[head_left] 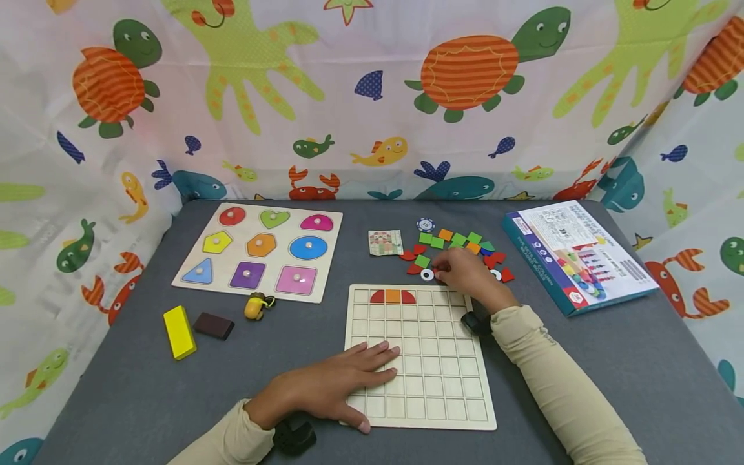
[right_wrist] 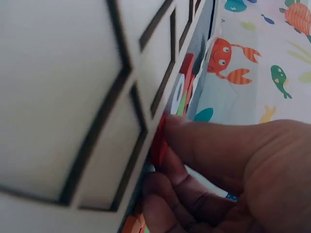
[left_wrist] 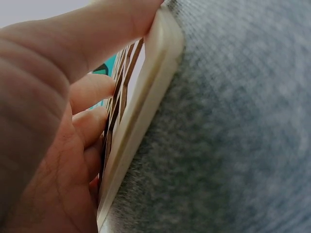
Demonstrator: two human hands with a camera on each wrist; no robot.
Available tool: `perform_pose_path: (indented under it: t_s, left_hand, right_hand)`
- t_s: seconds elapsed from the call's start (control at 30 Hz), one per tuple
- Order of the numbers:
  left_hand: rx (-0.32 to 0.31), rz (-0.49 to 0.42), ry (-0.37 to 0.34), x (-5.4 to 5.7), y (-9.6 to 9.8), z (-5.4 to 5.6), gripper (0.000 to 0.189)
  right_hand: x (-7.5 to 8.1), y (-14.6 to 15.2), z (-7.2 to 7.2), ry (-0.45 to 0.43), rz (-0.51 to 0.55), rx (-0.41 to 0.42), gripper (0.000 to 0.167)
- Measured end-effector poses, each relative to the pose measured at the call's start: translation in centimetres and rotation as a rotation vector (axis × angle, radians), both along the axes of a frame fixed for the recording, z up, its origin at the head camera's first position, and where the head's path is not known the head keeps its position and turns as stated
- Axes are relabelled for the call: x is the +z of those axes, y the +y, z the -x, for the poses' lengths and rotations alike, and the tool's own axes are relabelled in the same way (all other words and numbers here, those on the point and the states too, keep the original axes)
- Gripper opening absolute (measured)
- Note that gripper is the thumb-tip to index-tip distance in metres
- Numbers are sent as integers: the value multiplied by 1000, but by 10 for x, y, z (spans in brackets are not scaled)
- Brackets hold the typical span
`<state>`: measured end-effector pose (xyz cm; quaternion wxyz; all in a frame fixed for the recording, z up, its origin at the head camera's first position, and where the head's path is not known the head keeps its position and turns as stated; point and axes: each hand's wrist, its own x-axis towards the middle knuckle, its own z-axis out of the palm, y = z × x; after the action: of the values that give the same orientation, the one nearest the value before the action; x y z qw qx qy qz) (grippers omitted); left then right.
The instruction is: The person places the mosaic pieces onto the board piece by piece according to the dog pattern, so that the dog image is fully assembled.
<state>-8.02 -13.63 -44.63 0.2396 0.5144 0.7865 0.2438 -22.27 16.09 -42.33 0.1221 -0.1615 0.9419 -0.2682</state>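
A pale wooden grid board (head_left: pixel 413 387) lies at the front of the table. In its top row sit an orange square tile (head_left: pixel 393 296) and a curved red tile on either side of it. My left hand (head_left: pixel 334 382) rests on the board's left part with fingers spread, its thumb at the near edge. Beyond the far edge, my right hand (head_left: pixel 464 274) is at a scatter of small tiles. Between its thumb and fingers it pinches a red tile (right_wrist: pixel 159 141), whose full outline is hidden. A white ring (head_left: pixel 427 274) lies just left of those fingertips.
Green tiles (head_left: pixel 437 242), red tiles and a patterned card (head_left: pixel 385 243) lie behind the board. A boxed set (head_left: pixel 581 255) stands right. Leftward are a knobbed shape puzzle (head_left: pixel 261 265), a yellow block (head_left: pixel 179 332), a brown block (head_left: pixel 213 326) and a small yellow toy (head_left: pixel 256 307).
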Motion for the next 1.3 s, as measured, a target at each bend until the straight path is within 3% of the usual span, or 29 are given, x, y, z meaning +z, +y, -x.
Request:
perform_pose_path:
  t_s: [0.17,0.3,0.47,0.63,0.77,0.9,1.07,1.3]
  left_hand:
    - [4,2,1,0,0,0,86]
    - [3,4,0,0,0,0,86]
    - [7,2,-12,1,-1,0,87]
    - [4,6,-17,1,0,0,86]
    - [2,9,-13,2,0,0,86]
    - [2,16,-16,3,0,1,85]
    - [2,15,-37,2,2,1,84]
    - [-8,2,2,1,1,1,85]
  right_hand:
    - [3,0,1,-51,10,-11,18]
    - [7,2,0,-78,91,-29,17]
    - [12,-3,-4,-24,152,-10,24]
    - [15,-14,-9,34,163,10,19]
    - [19,-29,-17,18,186,14,16]
    - [22,-43,-23,-22,230,72,14]
    - [22,-63,-29,11,259,170,13]
    - [14,-97,-35,-5,222,294,14]
